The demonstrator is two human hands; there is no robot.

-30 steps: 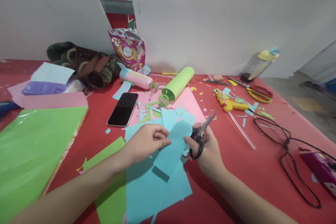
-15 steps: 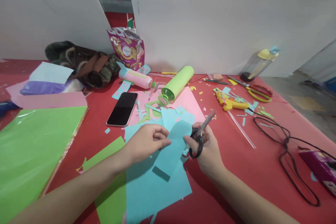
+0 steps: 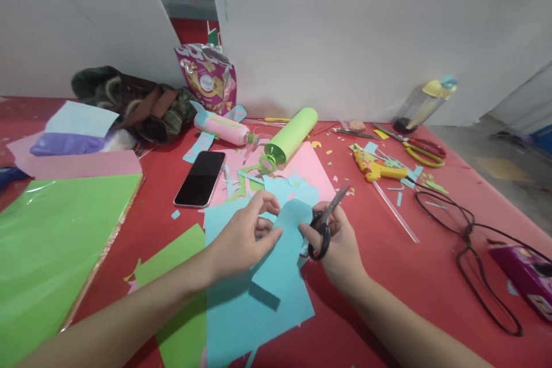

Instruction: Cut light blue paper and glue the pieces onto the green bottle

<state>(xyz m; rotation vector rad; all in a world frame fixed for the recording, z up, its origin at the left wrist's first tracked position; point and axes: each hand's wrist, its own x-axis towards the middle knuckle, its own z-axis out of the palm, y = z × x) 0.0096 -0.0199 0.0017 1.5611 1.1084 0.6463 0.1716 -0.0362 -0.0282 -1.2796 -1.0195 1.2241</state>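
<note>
My right hand (image 3: pixel 338 238) is wrapped round black-handled scissors (image 3: pixel 319 241), the blades pointing up and away to the right. Its thumb also pinches the right edge of a light blue paper piece (image 3: pixel 282 259) with a rounded top end. At that piece's left edge is my left hand (image 3: pixel 248 236), fingers curved and apart from the thumb. The thumb tip is by the paper; whether it touches I cannot tell. Below both hands lies a larger blue sheet (image 3: pixel 276 328), partly over a green sheet (image 3: pixel 183 316).
Beyond my hands lie a phone (image 3: pixel 200 178), a green paper-wrapped bottle (image 3: pixel 297 132) and a pink decorated bottle (image 3: pixel 224 129). To the right are a yellow glue gun (image 3: pixel 375 169), its black cable (image 3: pixel 468 230) and larger scissors (image 3: pixel 425 152). Wrapped green paper (image 3: pixel 64 241) lies left.
My left hand has loosened, its index finger lifting away from the thumb at the blue piece's edge. My right hand keeps the scissors and paper almost in place.
</note>
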